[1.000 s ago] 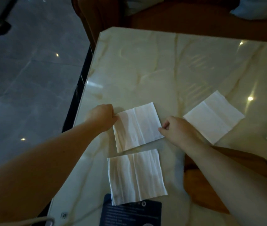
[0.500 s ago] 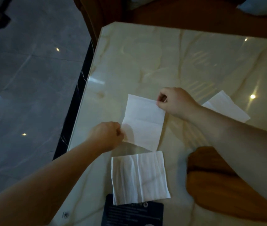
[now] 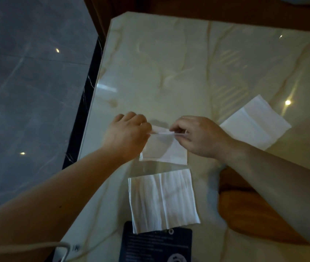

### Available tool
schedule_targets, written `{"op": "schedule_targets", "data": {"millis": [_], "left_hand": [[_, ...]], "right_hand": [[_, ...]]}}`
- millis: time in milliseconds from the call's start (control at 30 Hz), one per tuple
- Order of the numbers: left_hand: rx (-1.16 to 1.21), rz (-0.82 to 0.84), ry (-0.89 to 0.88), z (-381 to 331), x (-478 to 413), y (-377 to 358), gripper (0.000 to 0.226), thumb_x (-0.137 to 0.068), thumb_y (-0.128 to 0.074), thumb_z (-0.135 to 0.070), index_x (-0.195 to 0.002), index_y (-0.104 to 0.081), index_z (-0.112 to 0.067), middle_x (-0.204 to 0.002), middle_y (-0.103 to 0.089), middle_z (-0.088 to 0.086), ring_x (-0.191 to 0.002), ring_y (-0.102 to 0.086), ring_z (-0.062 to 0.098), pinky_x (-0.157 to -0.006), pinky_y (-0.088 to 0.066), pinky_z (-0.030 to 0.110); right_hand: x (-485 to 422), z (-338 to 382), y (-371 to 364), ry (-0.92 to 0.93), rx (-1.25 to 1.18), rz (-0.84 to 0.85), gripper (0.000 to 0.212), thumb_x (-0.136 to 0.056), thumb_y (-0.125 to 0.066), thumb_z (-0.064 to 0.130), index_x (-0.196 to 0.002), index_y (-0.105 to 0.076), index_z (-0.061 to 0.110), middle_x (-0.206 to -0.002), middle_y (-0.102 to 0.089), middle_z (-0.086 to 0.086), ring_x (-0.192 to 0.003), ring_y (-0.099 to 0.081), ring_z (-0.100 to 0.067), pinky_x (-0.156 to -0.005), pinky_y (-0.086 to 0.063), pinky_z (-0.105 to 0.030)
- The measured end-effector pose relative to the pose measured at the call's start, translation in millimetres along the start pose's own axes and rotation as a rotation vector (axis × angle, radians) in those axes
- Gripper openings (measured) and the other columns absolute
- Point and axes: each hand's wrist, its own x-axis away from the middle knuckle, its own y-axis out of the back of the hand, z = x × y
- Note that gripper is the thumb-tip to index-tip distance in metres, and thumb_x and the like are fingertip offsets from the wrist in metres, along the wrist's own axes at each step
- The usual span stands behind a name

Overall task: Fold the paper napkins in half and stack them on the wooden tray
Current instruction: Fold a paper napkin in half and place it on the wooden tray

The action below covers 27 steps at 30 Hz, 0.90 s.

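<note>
At frame centre, the left hand [image 3: 126, 135] and right hand [image 3: 200, 137] pinch the top edge of a folded white paper napkin [image 3: 164, 150] in their fingers. It hangs above the cream marble worktop [image 3: 169, 72]. A brown wooden tray [image 3: 245, 210] lies at lower right.

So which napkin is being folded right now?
Find the marble table, then the two hands near its left edge. The napkin pinched between the left hand and right hand is it: doubled over, unlike the flat ones.

White napkin [image 3: 164, 149] doubled over in pinch, flat unfolded napkin [image 3: 162, 200] just nearer, bare wooden tray [image 3: 245, 210] right
</note>
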Motion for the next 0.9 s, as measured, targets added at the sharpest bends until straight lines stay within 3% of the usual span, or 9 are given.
{"op": "schedule_targets", "data": {"millis": [100, 233, 333, 433, 533, 600, 733, 900], "left_hand": [[-0.046, 0.004, -0.084, -3.4, 14.3, -10.0, 0.002, -0.073, -0.070, -0.013, -0.075, -0.069, -0.013, -0.075, -0.066, 0.005, -0.071, -0.060, 0.030, -0.063, -0.047, 0.040], [-0.058, 0.056, -0.153, -9.7, 29.8, -19.6, 0.002, -0.072, -0.064, -0.015, -0.072, -0.066, -0.015, -0.070, -0.063, 0.003, -0.065, -0.058, 0.029, -0.061, -0.046, 0.039], [-0.025, 0.140, -0.157, -11.8, 36.1, -22.6, 0.025, -0.079, -0.053, -0.036, -0.081, -0.067, -0.016, -0.079, -0.065, 0.004, -0.072, -0.060, 0.028, -0.067, -0.047, 0.038], [0.051, 0.140, -0.089, -8.5, 32.0, -20.4, 0.043, -0.079, -0.050, -0.055, -0.092, -0.066, -0.017, -0.092, -0.066, 0.005, -0.080, -0.061, 0.028, -0.072, -0.047, 0.038], [0.137, 0.096, 0.040, -2.2, 14.0, -19.6, 0.032, -0.084, -0.054, -0.045, -0.097, -0.065, -0.018, -0.098, -0.066, 0.005, -0.087, -0.062, 0.028, -0.075, -0.047, 0.037], [0.166, 0.123, 0.125, 1.1, -0.5, -20.0, 0.027, -0.087, -0.057, -0.034, -0.108, -0.063, -0.019, -0.107, -0.065, 0.004, -0.096, -0.061, 0.027, -0.080, -0.047, 0.037], [0.118, 0.239, 0.199, 2.4, -19.9, -20.7, 0.041, -0.087, -0.061, -0.032, -0.125, -0.052, -0.020, -0.120, -0.057, 0.005, -0.109, -0.055, 0.026, -0.085, -0.046, 0.039], [0.119, 0.284, 0.206, 1.0, -23.6, -19.8, 0.022, -0.088, -0.058, -0.029, -0.107, -0.063, -0.018, -0.109, -0.055, 0.007, -0.104, -0.053, 0.026, -0.082, -0.049, 0.039]], "right_hand": [[15.8, 0.2, -9.3, 0.028, 0.033, 0.006, 0.010, -0.079, -0.062, 0.011, -0.088, -0.067, 0.013, -0.084, -0.066, -0.003, -0.076, -0.061, -0.020, -0.063, -0.045, -0.029], [32.0, -2.6, -23.4, 0.035, 0.052, 0.060, 0.008, -0.076, -0.062, 0.013, -0.082, -0.067, 0.014, -0.081, -0.066, -0.002, -0.074, -0.061, -0.022, -0.064, -0.041, -0.028], [37.5, -3.6, -30.6, 0.015, 0.057, 0.103, 0.018, -0.076, -0.068, 0.033, -0.084, -0.067, 0.016, -0.081, -0.067, 0.001, -0.074, -0.062, -0.019, -0.065, -0.040, -0.027], [36.4, -6.7, -27.6, -0.140, -0.089, -0.004, 0.034, -0.075, -0.069, 0.047, -0.084, -0.067, 0.015, -0.077, -0.065, 0.001, -0.069, -0.061, -0.016, -0.064, -0.047, -0.030], [26.9, -16.7, -23.1, -0.282, -0.105, -0.129, 0.021, -0.079, -0.070, 0.031, -0.087, -0.066, 0.013, -0.079, -0.059, 0.001, -0.074, -0.059, -0.018, -0.070, -0.050, -0.037], [19.2, -22.5, -22.8, -0.348, -0.040, -0.103, 0.023, -0.079, -0.070, 0.028, -0.094, -0.064, 0.012, -0.088, -0.059, -0.001, -0.084, -0.060, -0.022, -0.075, -0.048, -0.037], [9.9, -23.1, -26.6, -0.420, 0.099, 0.010, 0.022, -0.078, -0.068, 0.031, -0.095, -0.063, 0.019, -0.103, -0.059, -0.005, -0.094, -0.060, -0.026, -0.075, -0.045, -0.035], [10.0, -16.7, -28.5, -0.463, 0.078, 0.005, 0.009, -0.079, -0.066, 0.028, -0.078, -0.059, 0.022, -0.093, -0.060, -0.004, -0.088, -0.061, -0.027, -0.073, -0.046, -0.035]]}}
